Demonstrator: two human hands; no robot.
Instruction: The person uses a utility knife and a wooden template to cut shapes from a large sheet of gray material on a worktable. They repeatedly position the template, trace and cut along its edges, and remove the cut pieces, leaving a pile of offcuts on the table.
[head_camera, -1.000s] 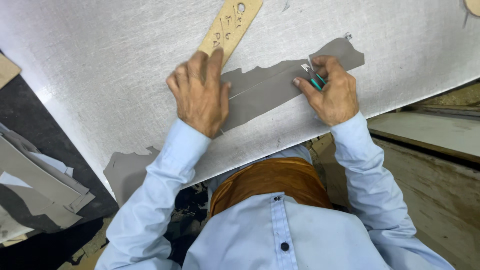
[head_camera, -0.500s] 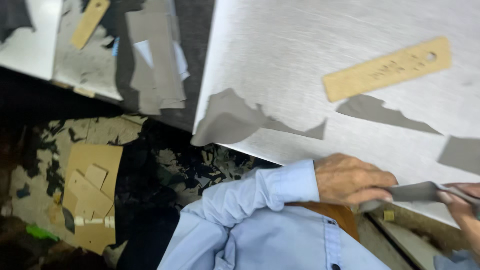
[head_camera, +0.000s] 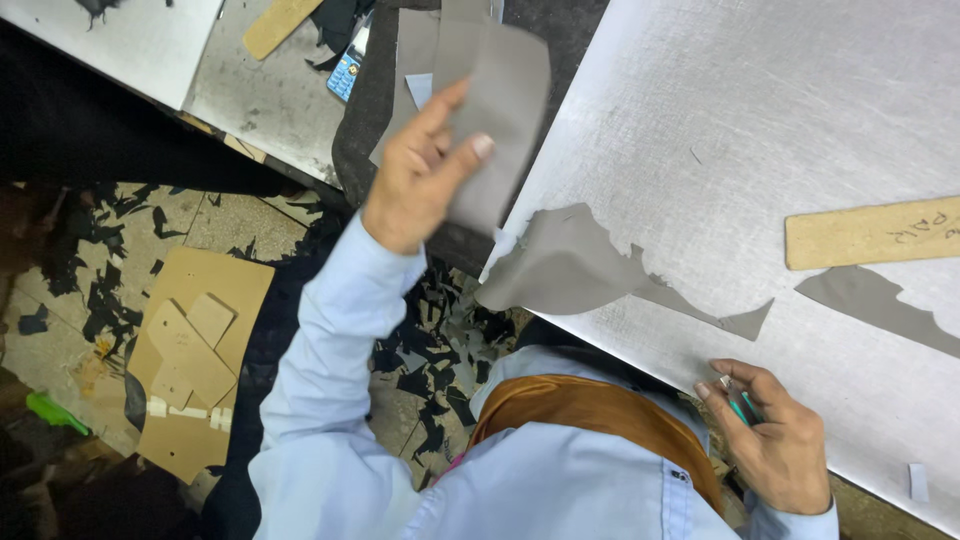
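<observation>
Left hand: the left hand (head_camera: 425, 175) is now off the cutting board and raised out to the side, thumb and fingers pinched on a cut grey piece (head_camera: 500, 120) — a second ago it lay flat on the grey material beside the template.
Cut grey piece: roughly rectangular, hanging from that pinch over the stack of grey pieces (head_camera: 425, 50) that lies on the dark mat left of the board; it touches nothing below that I can make out.
Right hand: the right hand (head_camera: 775, 440) has stayed at the near edge of the board, fingers curled shut round a small knife with a green handle (head_camera: 742, 405); the blade itself is too small to see.
Board: the pale cutting board (head_camera: 750, 130) on the table now carries only ragged grey offcuts (head_camera: 580, 265) and the tan card template (head_camera: 870, 232), which lies apart from both hands.
What it means: judging by this, the cutting of this piece is over — it is free of the sheet and on its way to the stack, while the knife waits idle.
Surroundings: a phone (head_camera: 350, 62) lies near the stack; black scraps and cardboard shapes (head_camera: 190, 345) cover the floor.
</observation>
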